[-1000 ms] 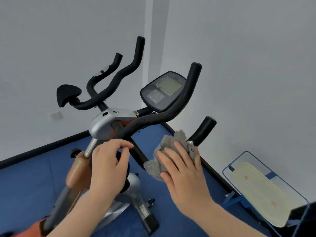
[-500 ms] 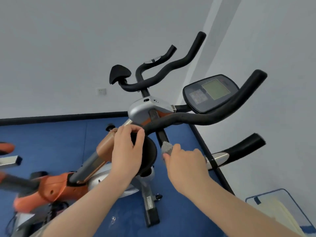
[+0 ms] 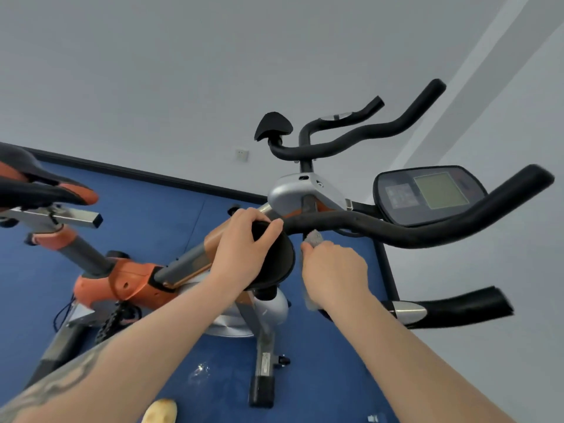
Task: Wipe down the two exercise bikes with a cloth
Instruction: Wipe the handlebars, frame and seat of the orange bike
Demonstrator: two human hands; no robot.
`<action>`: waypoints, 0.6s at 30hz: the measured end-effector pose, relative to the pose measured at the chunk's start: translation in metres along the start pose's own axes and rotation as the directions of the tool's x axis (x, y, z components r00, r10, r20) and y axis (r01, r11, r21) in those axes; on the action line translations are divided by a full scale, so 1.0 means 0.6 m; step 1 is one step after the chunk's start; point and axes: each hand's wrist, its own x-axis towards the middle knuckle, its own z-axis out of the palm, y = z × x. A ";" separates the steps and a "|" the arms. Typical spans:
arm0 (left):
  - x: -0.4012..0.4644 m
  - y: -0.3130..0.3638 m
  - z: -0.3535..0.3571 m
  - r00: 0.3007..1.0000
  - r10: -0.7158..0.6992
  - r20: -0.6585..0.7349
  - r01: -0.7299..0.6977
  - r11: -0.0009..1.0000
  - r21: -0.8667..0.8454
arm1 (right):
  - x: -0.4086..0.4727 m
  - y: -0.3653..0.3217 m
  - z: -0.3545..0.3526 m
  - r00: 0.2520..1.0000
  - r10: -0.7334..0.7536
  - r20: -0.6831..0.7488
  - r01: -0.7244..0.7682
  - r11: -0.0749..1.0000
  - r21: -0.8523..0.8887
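An orange and grey exercise bike fills the middle of the view, with black handlebars and a display console at the right. My left hand grips the black elbow pad at the near end of the handlebar. My right hand holds a grey cloth against the handlebar stem just below the bar; most of the cloth is hidden under my fingers. The bike's saddle sticks in from the left edge.
The bike stands on blue floor mats in a corner of white walls. A wall socket sits low on the far wall. The bike's front foot lies near the bottom. A pale shoe tip shows at the lower edge.
The view has swung left and the saddle has come into sight. My right hand moved with the cloth from the lower right grip to the stem under the bar. My left hand stayed on the pad.
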 end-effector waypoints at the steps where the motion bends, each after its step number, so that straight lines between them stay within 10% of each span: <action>1: 0.000 -0.002 0.001 1.000 -0.014 -0.010 0.014 1.000 0.006 | -0.010 0.002 0.007 1.000 0.015 -0.024 -0.014 0.999 0.029; 18: 0.007 -0.027 -0.014 0.987 -0.020 0.162 0.044 0.988 -0.149 | -0.053 0.029 -0.034 0.974 0.204 -0.099 -0.162 0.932 0.325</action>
